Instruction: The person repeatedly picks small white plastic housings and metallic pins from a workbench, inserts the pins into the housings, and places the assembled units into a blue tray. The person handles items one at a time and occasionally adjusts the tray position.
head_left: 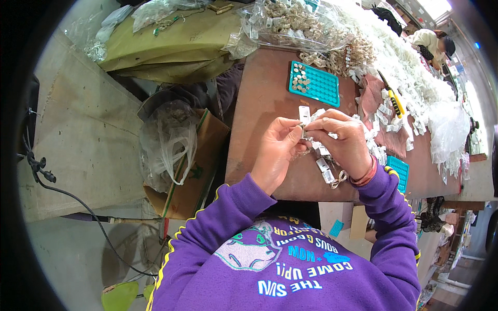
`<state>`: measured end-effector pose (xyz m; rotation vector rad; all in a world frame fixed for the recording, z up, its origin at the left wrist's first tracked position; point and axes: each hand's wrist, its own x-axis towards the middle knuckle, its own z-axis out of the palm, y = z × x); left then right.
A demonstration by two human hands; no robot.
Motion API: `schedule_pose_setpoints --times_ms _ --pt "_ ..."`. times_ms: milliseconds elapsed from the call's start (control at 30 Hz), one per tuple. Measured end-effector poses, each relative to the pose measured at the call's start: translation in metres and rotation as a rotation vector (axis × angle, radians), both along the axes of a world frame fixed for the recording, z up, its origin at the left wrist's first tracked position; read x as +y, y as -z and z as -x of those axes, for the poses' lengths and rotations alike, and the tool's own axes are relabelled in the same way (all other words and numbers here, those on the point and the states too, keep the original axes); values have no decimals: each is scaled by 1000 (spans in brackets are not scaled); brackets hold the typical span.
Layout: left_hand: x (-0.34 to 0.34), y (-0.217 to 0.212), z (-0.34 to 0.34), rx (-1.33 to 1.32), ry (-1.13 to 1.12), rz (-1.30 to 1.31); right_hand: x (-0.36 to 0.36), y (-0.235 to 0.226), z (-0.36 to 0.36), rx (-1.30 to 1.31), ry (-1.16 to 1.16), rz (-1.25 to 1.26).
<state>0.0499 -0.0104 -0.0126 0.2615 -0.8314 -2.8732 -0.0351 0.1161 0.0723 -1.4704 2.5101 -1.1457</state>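
Over the brown table [254, 103], my left hand [280, 150] pinches a small white plastic piece [304, 113] between thumb and fingers. The piece stands up above my fingertips. My right hand [345, 142], with a red band at its wrist, has thumb and fingers pressed together on the same piece; anything tiny between them is hidden. More small white plastic pieces [324, 168], some with pale wire, lie beside and under my right hand. Just beyond my hands, a teal tray with rows of round pockets [329, 93] holds several round silver discs.
Yellow-and-black cutters [395, 101] lie on a pink cloth [368, 93] to the right. A big heap of white pieces [402, 67] covers the right side. Bagged wire bundles [295, 23] sit at the back. A cardboard box [199, 171] stands left. Another person [433, 44] sits far right.
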Motion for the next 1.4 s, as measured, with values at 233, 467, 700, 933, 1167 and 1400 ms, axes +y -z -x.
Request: schedule_pose_setpoints --times_ms 233,467,700,933,1167,1400 --pt "-2 5 1 98 51 -103 4 -5 -3 -45 18 55" --pt "-2 4 1 86 73 -99 2 -4 -5 -29 91 129" --pt "-1 5 0 79 69 -84 -2 -4 -2 13 36 101" --pt "-1 7 2 83 66 -145 -3 -1 -3 358 -87 19" --pt "-3 6 3 9 1 -158 -3 4 25 272 -49 65" --pt "-1 5 3 16 23 -203 -47 43 154 223 102 -143"
